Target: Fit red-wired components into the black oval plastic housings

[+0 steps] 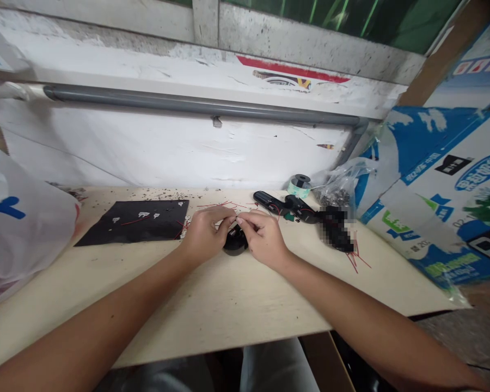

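My left hand and my right hand meet near the middle of the table, their thumbs and forefingers pinched close together. What the fingertips hold is too small to make out. Right beneath them, a rounded black plastic part rests on the table, partly covered by the fingers. Thin red wires lie beside my left hand. To the right of my right hand are a long black plastic piece and more black parts with red wire.
A black sheet bears small white pieces and a red wire. White plastic bag at left; tape roll, clear bag of small metal parts and blurred black pile at right. A blue-white carton borders the table.
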Tool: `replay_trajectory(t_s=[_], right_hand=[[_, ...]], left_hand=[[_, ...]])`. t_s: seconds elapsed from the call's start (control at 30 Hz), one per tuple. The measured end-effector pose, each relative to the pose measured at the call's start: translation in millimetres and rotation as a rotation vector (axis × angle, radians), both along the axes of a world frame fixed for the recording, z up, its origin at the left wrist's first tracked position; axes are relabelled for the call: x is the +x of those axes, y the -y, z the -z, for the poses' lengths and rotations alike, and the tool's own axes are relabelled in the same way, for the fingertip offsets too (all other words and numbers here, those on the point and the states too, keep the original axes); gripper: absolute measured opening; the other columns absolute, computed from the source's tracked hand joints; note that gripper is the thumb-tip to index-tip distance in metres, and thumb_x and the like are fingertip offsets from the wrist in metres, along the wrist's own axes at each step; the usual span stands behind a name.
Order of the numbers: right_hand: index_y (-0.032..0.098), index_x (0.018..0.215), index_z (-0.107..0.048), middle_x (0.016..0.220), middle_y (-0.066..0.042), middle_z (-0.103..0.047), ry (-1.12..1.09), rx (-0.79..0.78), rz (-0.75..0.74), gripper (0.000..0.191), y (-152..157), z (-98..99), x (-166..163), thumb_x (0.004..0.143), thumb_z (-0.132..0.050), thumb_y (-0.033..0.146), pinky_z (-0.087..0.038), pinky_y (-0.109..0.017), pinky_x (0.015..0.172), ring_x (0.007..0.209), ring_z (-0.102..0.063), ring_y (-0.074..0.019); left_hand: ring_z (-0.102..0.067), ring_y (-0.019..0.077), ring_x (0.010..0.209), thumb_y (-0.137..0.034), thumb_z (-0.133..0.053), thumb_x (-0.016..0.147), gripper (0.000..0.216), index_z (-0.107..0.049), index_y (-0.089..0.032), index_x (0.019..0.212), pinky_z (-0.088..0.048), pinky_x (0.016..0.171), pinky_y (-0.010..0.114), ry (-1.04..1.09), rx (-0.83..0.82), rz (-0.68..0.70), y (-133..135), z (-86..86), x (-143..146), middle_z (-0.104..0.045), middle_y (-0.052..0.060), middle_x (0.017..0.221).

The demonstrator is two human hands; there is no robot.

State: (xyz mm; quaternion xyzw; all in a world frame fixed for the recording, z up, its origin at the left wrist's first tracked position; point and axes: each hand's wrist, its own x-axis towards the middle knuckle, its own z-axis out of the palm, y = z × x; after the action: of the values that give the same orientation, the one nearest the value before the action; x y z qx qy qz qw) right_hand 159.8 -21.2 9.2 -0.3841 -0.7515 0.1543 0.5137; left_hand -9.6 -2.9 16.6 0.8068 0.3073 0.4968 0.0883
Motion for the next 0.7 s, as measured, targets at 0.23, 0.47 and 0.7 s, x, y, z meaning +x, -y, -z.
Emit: replay_trajectory(t_s=[0.23,0.47,0.7], right_hand=[[0.020,0.076,-0.065,0.074,-0.003,-0.061,0.047,0.041,0.014,0.026,1.5,0.5,0.3,0.098,-0.051,0.024,-0.043,-0.031,0.067,0.072,-0.056,-0.0186],[0.020,0.076,-0.064,0.079,-0.004,-0.063,0.104,0.079,0.023,0.026,4.4,-1.6,0.7,0.098,-0.049,0.018,-0.043,-0.031,0.070,0.075,-0.057,-0.0188],[0.019,0.081,-0.070,0.072,-0.003,-0.060,0.026,0.047,0.015,0.024,0.2,1.7,-0.6,0.096,-0.052,0.018,-0.042,-0.030,0.067,0.069,-0.054,-0.0175]], left_hand=[[-0.070,0.0203,0.075,-0.015,-0.056,0.092,0.020,-0.072,-0.018,0.081,-0.054,0.071,0.033,-0.005,0.058,-0.024,-1.7,2.7,0.2,-0.076,0.006,0.081],[-0.071,0.0208,0.077,-0.014,-0.057,0.091,0.020,-0.073,-0.018,0.082,-0.053,0.070,0.032,-0.027,0.077,-0.034,-1.9,3.0,-0.5,-0.077,0.007,0.085],[-0.072,0.0225,0.084,-0.016,-0.058,0.092,0.017,-0.074,-0.017,0.088,-0.056,0.078,0.035,0.021,0.046,-0.048,-3.3,7.8,1.7,-0.078,0.008,0.090]])
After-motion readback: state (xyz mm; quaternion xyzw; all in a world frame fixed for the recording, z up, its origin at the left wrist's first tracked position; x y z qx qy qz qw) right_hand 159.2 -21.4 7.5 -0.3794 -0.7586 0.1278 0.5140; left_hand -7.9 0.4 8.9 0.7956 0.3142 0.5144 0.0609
